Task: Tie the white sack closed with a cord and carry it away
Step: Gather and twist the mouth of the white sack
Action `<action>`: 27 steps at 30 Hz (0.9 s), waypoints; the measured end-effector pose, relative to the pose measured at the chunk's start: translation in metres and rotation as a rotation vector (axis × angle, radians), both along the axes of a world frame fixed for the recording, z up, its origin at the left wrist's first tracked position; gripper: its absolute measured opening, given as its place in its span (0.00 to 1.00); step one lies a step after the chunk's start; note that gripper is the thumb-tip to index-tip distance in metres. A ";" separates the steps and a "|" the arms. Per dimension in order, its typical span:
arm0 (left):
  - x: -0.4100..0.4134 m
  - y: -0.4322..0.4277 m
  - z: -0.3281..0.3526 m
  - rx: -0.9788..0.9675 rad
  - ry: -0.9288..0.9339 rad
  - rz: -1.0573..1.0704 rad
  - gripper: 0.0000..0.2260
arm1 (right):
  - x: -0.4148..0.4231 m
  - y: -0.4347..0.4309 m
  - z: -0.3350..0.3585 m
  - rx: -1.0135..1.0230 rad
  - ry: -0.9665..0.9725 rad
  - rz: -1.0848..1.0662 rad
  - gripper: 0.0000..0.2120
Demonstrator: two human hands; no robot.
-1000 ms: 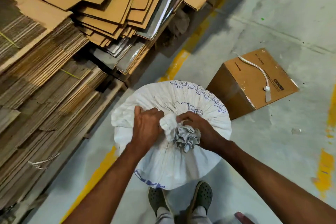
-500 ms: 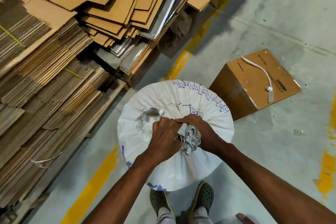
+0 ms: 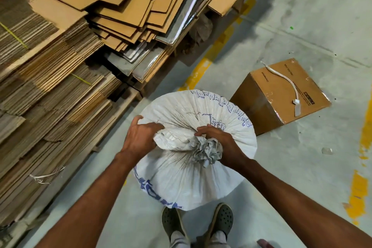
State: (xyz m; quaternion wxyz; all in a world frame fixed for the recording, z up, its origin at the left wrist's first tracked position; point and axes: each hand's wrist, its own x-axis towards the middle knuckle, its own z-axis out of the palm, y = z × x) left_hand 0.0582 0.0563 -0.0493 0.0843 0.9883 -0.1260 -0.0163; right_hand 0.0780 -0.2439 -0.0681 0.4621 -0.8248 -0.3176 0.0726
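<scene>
A full white woven sack point(image 3: 187, 179) with blue print stands upright on the floor in front of my feet. Its mouth is gathered into a crumpled bunch point(image 3: 205, 149) at the top centre. My left hand point(image 3: 141, 137) grips a fold of sack cloth on the left of the bunch. My right hand point(image 3: 223, 143) is closed around the bunch from the right. A white cord point(image 3: 285, 80) lies loose on top of a brown cardboard box point(image 3: 281, 98) to the right of the sack, out of both hands.
Tall stacks of flattened cardboard point(image 3: 70, 56) on pallets fill the left side, close to the sack. The grey concrete floor point(image 3: 302, 26) has yellow painted lines point(image 3: 203, 66). My two shoes point(image 3: 197, 221) are just behind the sack.
My left hand has slid out to the left, pulling another fold of cloth toward the bunch. My right hand keeps its hold on the gathered mouth.
</scene>
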 end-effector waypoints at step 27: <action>-0.005 -0.013 0.023 -0.369 -0.103 -0.005 0.06 | 0.006 0.011 -0.006 0.018 -0.140 -0.075 0.12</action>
